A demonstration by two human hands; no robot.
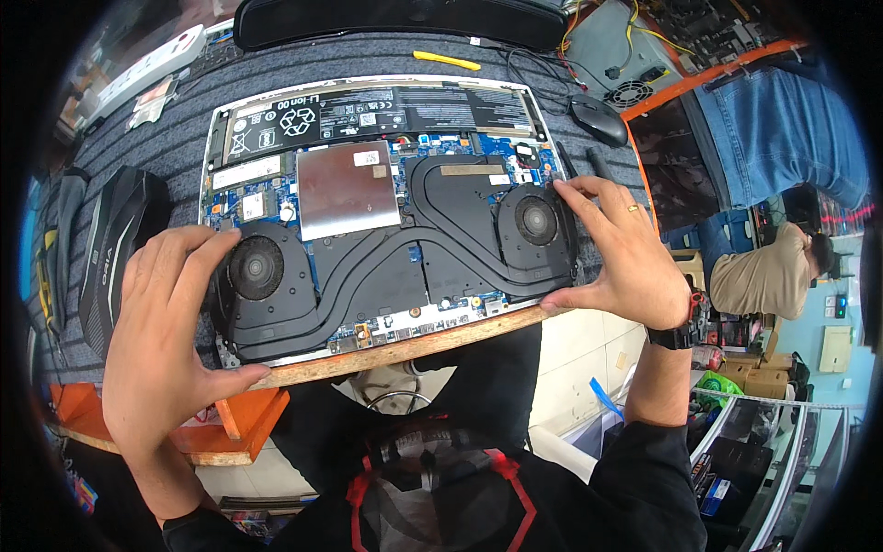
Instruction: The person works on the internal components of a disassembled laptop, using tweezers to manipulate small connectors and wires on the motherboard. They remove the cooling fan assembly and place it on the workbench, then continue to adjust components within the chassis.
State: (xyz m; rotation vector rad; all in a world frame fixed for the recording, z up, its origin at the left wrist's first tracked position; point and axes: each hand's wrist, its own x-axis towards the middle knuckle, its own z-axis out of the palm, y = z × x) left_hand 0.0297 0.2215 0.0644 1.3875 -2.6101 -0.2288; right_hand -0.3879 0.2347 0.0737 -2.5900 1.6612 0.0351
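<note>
An opened laptop base [359, 276] lies on a grey ribbed mat [156, 138], its front at the wooden table edge. A long black battery [349, 110] runs along its far side; a metal plate [345, 189] sits mid-board. My left hand [173, 331] grips the left side, fingertips beside the left fan [258, 267], thumb at the near edge. My right hand [625, 258] grips the right side, fingertips beside the right fan [535, 218], thumb on the near corner.
A black case [115, 248] and tools lie left; a yellow pry tool [446, 60], black bar [395, 20] and mouse [596, 120] lie behind. Orange stool or shelf [244, 423] below left. Jeans-clad person [782, 138] at upper right, another person [763, 271] farther back.
</note>
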